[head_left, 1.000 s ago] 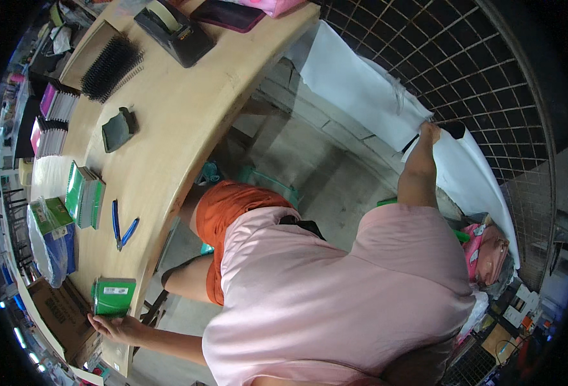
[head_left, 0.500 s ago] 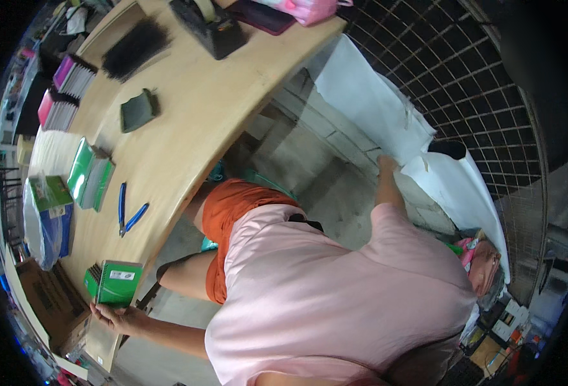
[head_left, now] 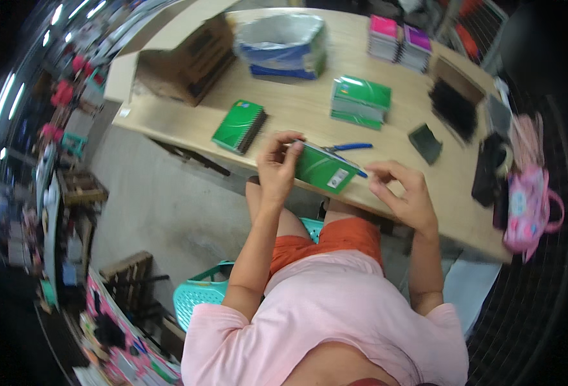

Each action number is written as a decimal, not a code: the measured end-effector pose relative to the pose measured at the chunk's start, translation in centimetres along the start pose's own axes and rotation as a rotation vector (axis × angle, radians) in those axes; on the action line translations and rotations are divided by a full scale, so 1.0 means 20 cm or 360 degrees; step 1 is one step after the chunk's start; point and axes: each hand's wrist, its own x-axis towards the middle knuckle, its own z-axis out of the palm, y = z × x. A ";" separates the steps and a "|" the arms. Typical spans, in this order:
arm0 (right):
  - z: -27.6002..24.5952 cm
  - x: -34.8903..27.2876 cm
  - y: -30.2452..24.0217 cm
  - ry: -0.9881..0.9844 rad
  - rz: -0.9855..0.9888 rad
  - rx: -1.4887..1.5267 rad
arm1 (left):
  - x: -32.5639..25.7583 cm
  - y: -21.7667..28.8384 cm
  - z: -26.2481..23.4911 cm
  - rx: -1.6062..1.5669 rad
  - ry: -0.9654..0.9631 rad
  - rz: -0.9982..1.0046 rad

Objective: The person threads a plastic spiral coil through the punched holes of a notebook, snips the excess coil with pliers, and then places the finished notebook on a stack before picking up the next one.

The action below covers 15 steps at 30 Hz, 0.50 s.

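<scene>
My left hand (head_left: 279,168) grips a green notebook (head_left: 322,170) by its left end, with the thumb on top. The notebook is tilted over the table's near edge, and a small white label shows on its cover. Just right of it is my right hand (head_left: 405,193), thumb and forefinger apart and holding nothing. Blue-handled pliers (head_left: 353,147) lie on the table behind the notebook, partly hidden by it. To the left sits a stack of green spiral notebooks (head_left: 238,123). Farther back is another green notebook stack (head_left: 360,98).
On the wooden table (head_left: 297,106) stand an open cardboard box (head_left: 191,61), a plastic-lined blue box (head_left: 284,55), and pink (head_left: 383,35) and purple notebook stacks (head_left: 415,46). Rightward are a dark green pad (head_left: 425,143), black bristles (head_left: 454,109), a tape dispenser (head_left: 486,170) and a pink bag (head_left: 530,206).
The view has swung left, toward the table. My right hand has come up from low beside the wall to the table's front. My left hand now holds the green notebook before me.
</scene>
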 end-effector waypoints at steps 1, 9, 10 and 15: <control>0.05 0.14 -0.04 0.0140 -0.0241 -0.0062 | -0.01 0.02 -0.03 0.0019 0.0017 0.0030; 0.21 0.56 0.05 -0.0281 -0.0303 -0.0013 | -0.03 0.11 -0.08 0.0058 0.0115 -0.0054; 0.24 0.60 0.05 -0.0303 -0.0318 -0.0010 | -0.02 0.10 -0.09 -0.0046 0.0134 -0.0091; 0.34 0.68 0.13 -0.0682 -0.0093 0.0195 | 0.02 0.06 -0.15 -0.0188 0.0178 -0.0110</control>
